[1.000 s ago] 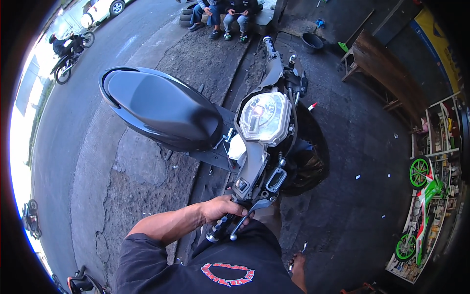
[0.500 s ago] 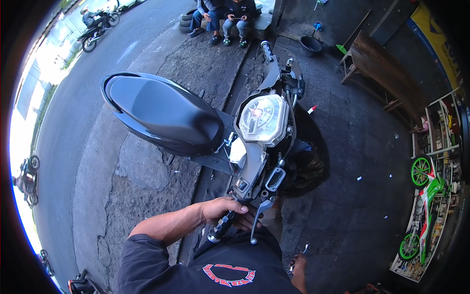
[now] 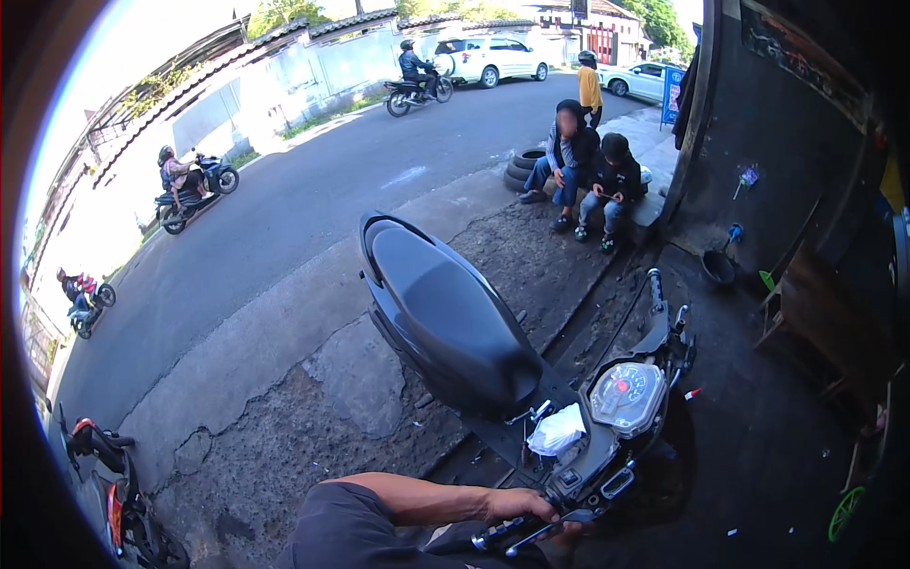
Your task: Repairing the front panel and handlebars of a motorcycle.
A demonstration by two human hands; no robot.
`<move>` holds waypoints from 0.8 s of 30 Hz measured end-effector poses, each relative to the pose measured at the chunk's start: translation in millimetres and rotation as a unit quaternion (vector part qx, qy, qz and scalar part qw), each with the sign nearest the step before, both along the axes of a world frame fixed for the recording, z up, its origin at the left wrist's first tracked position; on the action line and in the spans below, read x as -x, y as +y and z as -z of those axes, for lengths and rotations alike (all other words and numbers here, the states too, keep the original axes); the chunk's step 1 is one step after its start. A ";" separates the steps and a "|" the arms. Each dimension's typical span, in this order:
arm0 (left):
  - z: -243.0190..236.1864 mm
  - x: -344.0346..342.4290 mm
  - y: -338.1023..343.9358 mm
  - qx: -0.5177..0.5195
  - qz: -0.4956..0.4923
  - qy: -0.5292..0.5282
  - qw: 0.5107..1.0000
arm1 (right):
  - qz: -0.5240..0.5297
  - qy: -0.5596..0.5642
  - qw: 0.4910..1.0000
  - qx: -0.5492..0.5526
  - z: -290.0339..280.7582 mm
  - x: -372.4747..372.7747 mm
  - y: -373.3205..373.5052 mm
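Scooter (image 3: 474, 360): we see it lying across the middle of the frame, black seat toward the upper left, round instrument dial (image 3: 626, 394) lower right.
White rag (image 3: 557, 431): crumpled just beside the dial, on the scooter's front panel.
Handlebar grip (image 3: 507, 533): bottom centre, under our hand.
Left hand (image 3: 521, 503): fingers curled closed around that handlebar grip.
Right hand: we cannot find it in the frame.
Bystanders (image 3: 588, 166): two people seated at upper centre, by stacked tyres.

Cracked concrete ground (image 3: 284, 427), black scooter (image 3: 455, 322) standing on it, stacked tyres (image 3: 521, 169) at the kerb
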State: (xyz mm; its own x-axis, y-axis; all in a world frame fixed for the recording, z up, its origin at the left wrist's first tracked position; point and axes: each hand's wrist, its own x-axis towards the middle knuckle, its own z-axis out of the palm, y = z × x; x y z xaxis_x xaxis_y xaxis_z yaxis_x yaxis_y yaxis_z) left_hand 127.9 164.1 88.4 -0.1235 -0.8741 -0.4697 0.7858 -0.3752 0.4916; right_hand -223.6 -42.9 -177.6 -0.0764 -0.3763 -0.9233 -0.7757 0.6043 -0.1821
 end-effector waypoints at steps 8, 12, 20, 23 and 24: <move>-0.4 1.9 -0.2 -0.035 -0.009 -0.003 0.999 | 0.005 -0.009 1.000 0.009 -0.3 -9.7 -9.2; -9.3 -0.8 -0.8 -0.054 -0.001 -0.045 0.998 | 0.020 -0.003 1.000 0.017 -0.1 2.9 -11.1; 7.4 -6.2 -0.5 -0.015 0.027 0.088 0.996 | 0.093 0.013 0.994 0.054 -6.5 110.6 8.6; 12.0 -6.8 0.7 0.001 0.026 0.081 0.996 | 0.178 0.017 0.977 0.116 -12.1 135.3 23.0; 11.4 -5.2 1.5 -0.021 0.017 0.061 0.998 | 0.192 -0.019 0.972 0.131 -15.7 135.9 25.7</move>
State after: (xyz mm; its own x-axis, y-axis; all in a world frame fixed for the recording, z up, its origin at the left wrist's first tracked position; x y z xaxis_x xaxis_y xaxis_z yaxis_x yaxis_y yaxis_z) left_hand 133.1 165.6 77.0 -0.2120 -0.8482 -0.4855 0.8254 -0.4213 0.3757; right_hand -359.5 -17.2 -161.9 -0.2260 -0.5494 -0.8044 -0.4914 0.7773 -0.3929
